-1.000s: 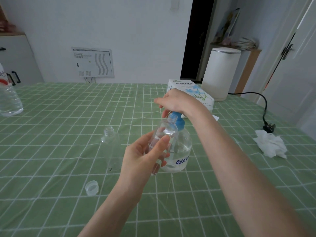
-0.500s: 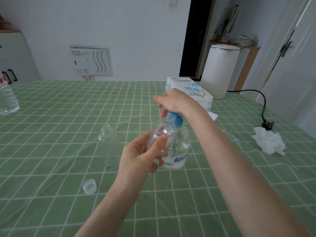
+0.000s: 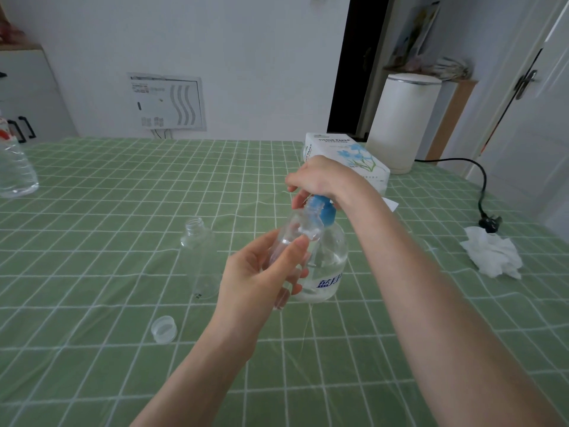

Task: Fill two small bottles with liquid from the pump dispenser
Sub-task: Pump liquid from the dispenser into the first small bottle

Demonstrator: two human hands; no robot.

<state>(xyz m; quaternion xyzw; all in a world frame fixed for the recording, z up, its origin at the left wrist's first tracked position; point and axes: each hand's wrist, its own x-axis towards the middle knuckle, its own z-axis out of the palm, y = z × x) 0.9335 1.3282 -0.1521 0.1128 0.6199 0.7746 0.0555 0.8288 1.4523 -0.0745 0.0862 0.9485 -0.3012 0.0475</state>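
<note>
I see the left hand [image 3: 261, 272] near the middle of the green checked table [image 3: 92, 272], its fingers and thumb wrapped round a clear small bottle [image 3: 294, 234]. The bottle leans, with its open mouth raised to the blue pump head [image 3: 324, 212]. The right hand [image 3: 320, 180] lies on top of that pump head with its fingers curled over it. The pump dispenser [image 3: 328, 266] stands on the table right behind the held bottle and is partly full of clear liquid. A second small bottle [image 3: 200, 257] stands upright and uncapped just to its left. A loose cap [image 3: 164, 329] lies nearer the front edge. A tissue box [image 3: 348, 152] sits towards the back edge and a crumpled tissue [image 3: 492, 257] lies near the right edge.
</note>
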